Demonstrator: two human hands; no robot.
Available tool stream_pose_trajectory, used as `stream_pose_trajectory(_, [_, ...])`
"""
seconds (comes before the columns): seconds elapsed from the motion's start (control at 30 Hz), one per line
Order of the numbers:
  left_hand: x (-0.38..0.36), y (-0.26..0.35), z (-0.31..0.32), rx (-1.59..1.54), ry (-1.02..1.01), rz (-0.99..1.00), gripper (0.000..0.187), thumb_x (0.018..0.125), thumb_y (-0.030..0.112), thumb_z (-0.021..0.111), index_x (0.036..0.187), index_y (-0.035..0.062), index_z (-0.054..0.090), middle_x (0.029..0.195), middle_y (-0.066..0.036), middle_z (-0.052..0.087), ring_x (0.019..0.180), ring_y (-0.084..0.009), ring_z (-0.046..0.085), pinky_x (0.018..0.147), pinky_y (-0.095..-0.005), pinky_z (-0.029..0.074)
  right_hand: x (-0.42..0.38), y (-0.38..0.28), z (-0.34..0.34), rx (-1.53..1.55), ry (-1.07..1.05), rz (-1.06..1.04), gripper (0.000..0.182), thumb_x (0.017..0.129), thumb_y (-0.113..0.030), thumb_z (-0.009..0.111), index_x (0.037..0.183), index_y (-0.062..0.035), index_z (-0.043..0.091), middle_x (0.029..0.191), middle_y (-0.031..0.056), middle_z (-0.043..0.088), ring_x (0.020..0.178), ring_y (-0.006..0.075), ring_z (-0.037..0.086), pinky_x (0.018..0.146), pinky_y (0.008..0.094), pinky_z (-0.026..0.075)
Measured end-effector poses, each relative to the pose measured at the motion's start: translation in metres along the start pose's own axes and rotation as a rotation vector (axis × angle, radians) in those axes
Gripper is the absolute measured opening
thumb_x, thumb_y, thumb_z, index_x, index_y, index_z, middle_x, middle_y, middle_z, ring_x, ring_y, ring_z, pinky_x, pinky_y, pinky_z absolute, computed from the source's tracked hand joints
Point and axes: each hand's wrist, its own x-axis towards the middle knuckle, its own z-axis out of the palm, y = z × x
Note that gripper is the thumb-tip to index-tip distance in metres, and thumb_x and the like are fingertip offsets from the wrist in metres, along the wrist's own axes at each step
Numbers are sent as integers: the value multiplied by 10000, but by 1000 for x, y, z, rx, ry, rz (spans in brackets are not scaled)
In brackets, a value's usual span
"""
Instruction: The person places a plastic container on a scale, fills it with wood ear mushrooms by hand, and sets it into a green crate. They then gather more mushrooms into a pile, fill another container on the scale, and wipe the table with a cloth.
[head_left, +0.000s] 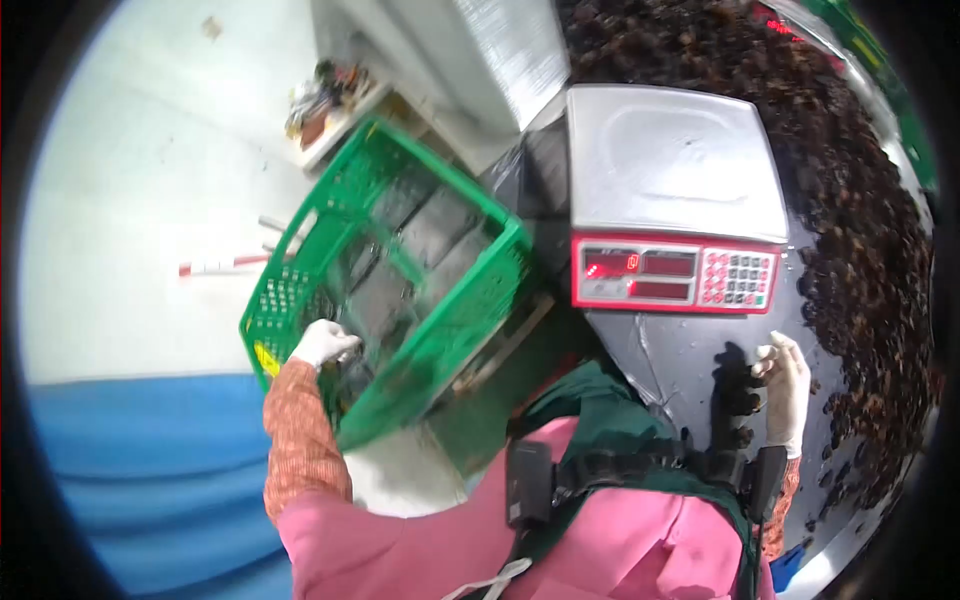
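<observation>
Gloved left hand (322, 343) grips a tilted green crate (400, 270) by its rim, seemingly lifting it, while the right hand (785, 390) pinches dark dried fruit (738, 385) beside the scale (675, 200)

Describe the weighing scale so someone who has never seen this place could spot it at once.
Start at the grey metal table heaped along its far side with dark dried fruit. On its near part, right of the green plastic crate held by the left hand, sits the electronic scale. It alone has a flat silver weighing pan over a red front panel with lit digits and a keypad.
</observation>
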Motion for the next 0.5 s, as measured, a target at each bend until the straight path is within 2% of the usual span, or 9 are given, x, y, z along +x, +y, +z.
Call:
stream_pose_trajectory(0.07, [5, 56, -43, 225, 712, 516, 255, 837, 255, 811, 818, 20, 715, 697, -66, 658, 643, -211, 614, 665, -372, 518, -10, -13, 12, -20, 13, 4, 230, 1062, -178, 542, 1183, -25, 664, 945, 42, 684, 769, 95, 588, 738, 261, 499])
stream_pose_trajectory(0.1, [4, 97, -64, -129, 770, 649, 200, 879, 174, 769, 992, 19, 710, 819, -92, 665, 714, -211, 624, 743, -399, 530, -11, -15, 13, -14, 9, -21, 232, 1063, -184, 542, 1183, -26, 662, 939, 40, 686, 775, 96, 595, 739, 261, 499])
stream_pose_trajectory(0.13, [15, 131, -96, -15, 933, 832, 272, 920, 117, 727, 1163, 5, 678, 985, -130, 674, 874, -201, 643, 833, -369, 525, -11, -12, 12, -10, 3, -37, 233, 1064, -189, 542, 1182, -27, 660, 933, 38, 687, 780, 96, 602, 740, 262, 498])
stream_pose_trajectory(0.17, [-31, 205, -114, -261, 944, 972, 386, 933, 134, 729, 1282, -1, 636, 1177, -155, 664, 1053, -225, 632, 950, -358, 500, -12, -9, 8, 12, -12, -52, 230, 1063, -194, 551, 1175, -28, 663, 928, 41, 692, 760, 99, 606, 729, 255, 497])
stream_pose_trajectory(0.23, [-65, 295, -151, -80, 1306, 1191, 455, 970, 152, 704, 1379, -10, 589, 1355, -178, 639, 1289, -287, 579, 1125, -393, 406, -25, -20, 14, 4, 38, -25, 226, 1061, -193, 556, 1176, -30, 663, 928, 46, 694, 743, 101, 608, 713, 250, 494])
stream_pose_trajectory(0.27, [-85, 340, -163, -3, 1438, 1269, 486, 997, 227, 680, 1400, -20, 567, 1406, -213, 594, 1370, -336, 505, 1167, -409, 359, -28, -22, 14, 4, 69, 0, 224, 1060, -192, 558, 1176, -32, 664, 928, 49, 694, 734, 102, 608, 705, 247, 493])
stream_pose_trajectory(0.33, [-59, 403, -225, 68, 1440, 1422, 544, 1038, 347, 608, 1432, -22, 541, 1462, -240, 545, 1438, -360, 424, 1202, -407, 310, -41, -11, -6, 52, 145, -23, 223, 1057, -199, 567, 1165, -38, 677, 919, 49, 702, 733, 97, 614, 674, 237, 475])
stream_pose_trajectory(0.37, [-39, 435, -263, 206, 1368, 1329, 594, 1069, 409, 516, 1469, -30, 499, 1514, -249, 494, 1454, -372, 399, 1216, -396, 294, -49, -17, -9, 36, 143, -97, 234, 1058, -209, 566, 1164, -37, 683, 938, 54, 709, 739, 100, 618, 674, 243, 477])
stream_pose_trajectory(0.5, [42, 499, -287, 438, 1117, 1088, 550, 1067, 374, 523, 1446, -25, 519, 1475, -225, 515, 1408, -348, 424, 1188, -384, 316, -109, -9, -47, 6, 393, -109, 279, 1082, -209, 522, 1226, -9, 653, 993, 41, 689, 829, 102, 600, 776, 258, 478])
